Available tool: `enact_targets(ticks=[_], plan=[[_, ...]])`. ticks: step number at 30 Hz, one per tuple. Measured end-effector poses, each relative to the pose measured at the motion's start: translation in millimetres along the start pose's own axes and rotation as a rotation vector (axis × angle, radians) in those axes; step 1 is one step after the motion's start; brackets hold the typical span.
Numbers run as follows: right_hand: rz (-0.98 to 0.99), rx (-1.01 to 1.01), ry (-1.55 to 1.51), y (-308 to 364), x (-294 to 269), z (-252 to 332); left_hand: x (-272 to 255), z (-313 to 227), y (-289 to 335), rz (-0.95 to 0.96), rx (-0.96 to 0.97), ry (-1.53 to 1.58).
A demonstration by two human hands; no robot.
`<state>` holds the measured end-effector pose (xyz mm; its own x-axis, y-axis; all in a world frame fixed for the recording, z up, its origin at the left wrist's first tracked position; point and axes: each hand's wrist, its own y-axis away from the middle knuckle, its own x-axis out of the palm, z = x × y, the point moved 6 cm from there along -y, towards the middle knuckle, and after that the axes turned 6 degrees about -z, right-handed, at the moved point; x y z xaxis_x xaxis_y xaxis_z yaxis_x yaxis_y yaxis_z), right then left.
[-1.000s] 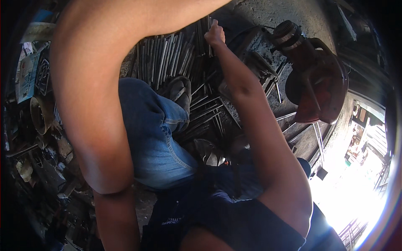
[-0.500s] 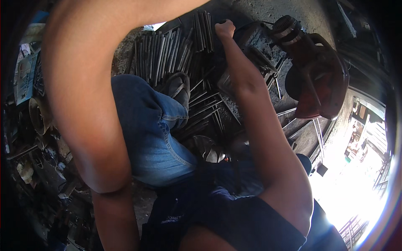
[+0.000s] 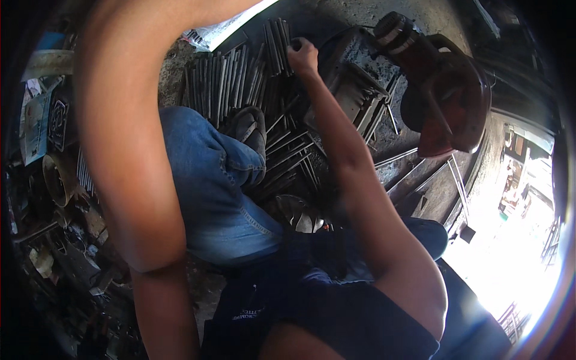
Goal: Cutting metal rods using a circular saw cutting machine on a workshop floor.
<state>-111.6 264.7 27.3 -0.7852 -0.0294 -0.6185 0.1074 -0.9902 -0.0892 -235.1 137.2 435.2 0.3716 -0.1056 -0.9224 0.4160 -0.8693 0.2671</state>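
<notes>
My right arm reaches forward, and my right hand (image 3: pixel 304 57) is at the right edge of a small bundle of dark metal rods (image 3: pixel 276 48). Its fingers are curled closed; what lies in them, if anything, is too dark to make out. To the left of that bundle lies a wider row of similar rods (image 3: pixel 219 84), side by side. My left arm bends up across the left of the picture and leaves through the top edge, so my left hand is out of sight.
A reddish-brown cut-off saw (image 3: pixel 447 90) stands at the right. Loose thin rods (image 3: pixel 288 150) lie near my sandalled foot (image 3: pixel 247 126). A dark metal piece (image 3: pixel 360 90) sits right of my hand. Scrap (image 3: pixel 66 252) clutters the left; a white sheet (image 3: pixel 222 33) shows at the top.
My right hand has moved left, up against the small rod bundle. The whole view has shifted slightly, and more of the white sheet shows under my left arm.
</notes>
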Motion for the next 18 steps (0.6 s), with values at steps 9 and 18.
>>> enact_targets(ticks=[9,18], plan=[[0.390,0.146,-0.192,150,-112,18,10,4,-37,-0.010,0.276,0.117],[0.472,0.292,0.312,201,-328,-201,28,17,-61,0.012,0.508,0.290]])
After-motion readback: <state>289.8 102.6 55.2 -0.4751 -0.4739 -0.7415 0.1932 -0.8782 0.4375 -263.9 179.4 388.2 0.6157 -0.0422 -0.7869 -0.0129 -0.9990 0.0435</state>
